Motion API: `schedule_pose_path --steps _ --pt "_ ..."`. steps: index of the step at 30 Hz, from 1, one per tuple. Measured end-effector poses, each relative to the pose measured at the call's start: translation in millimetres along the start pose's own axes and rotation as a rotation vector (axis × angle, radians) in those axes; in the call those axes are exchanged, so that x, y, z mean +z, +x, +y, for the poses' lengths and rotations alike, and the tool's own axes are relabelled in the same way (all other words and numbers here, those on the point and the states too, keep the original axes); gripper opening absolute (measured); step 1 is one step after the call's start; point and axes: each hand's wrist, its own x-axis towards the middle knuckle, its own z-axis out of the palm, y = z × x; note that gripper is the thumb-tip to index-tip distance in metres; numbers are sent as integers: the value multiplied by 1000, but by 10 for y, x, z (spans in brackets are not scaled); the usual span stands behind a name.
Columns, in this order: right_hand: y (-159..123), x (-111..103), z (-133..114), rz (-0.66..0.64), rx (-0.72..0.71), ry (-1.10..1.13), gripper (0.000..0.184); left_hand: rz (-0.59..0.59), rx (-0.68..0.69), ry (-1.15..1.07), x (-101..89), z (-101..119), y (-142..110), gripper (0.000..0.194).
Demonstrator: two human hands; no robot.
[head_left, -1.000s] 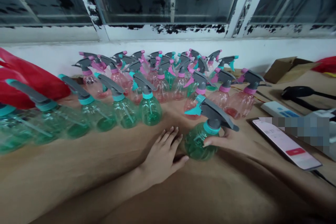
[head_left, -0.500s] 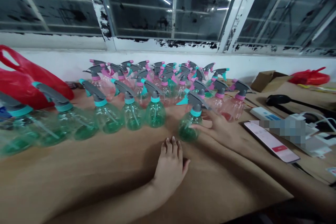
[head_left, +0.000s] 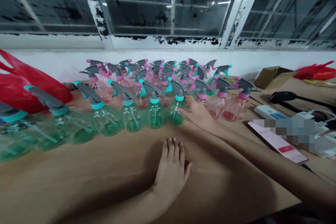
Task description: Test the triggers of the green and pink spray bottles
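My right hand (head_left: 198, 112) is closed around the right side of a green spray bottle (head_left: 175, 113) with a grey trigger head and turquoise collar. The bottle stands upright at the right end of a front row of several green bottles, close beside another green spray bottle (head_left: 155, 114). Some of my right fingers are hidden behind it. My left hand (head_left: 172, 168) lies palm down on the wooden table (head_left: 105, 178), fingers stretched out, holding nothing. Just right of my right hand stands a pink spray bottle (head_left: 216, 105).
More pink and green spray bottles crowd behind the front row, near the wall. A red plastic bag (head_left: 34, 84) sits at the left. To the right lie a phone (head_left: 278, 141), a white power strip (head_left: 270, 112), black headphones (head_left: 285, 97) and an open cardboard box (head_left: 273, 77).
My right hand has moved the green spray bottle left and away from me, up to the end of the green row. My left hand stays on the table.
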Motion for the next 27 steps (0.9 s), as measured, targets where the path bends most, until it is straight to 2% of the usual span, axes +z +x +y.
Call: schedule_pose_path --steps 5,7,11,15,18,22,27 --pt "-111 -80 -35 6 -5 19 58 -45 42 93 -37 -19 12 55" --pt "-227 -195 -19 15 -12 30 53 -48 55 132 -46 -32 16 56" --pt "-415 -516 139 50 26 32 23 -5 47 89 -44 -66 20 55" --pt "-389 -730 354 136 90 -62 31 29 90 89 -66 -110 16 45" --pt "-278 -718 405 132 120 -141 44 71 146 94 -111 -150 -1 39" --pt "-153 -565 360 107 162 -241 69 116 171 8 -204 -169 -32 34" --pt "-125 -472 362 68 204 -349 62 95 69 -223 -332 -92 5 31"
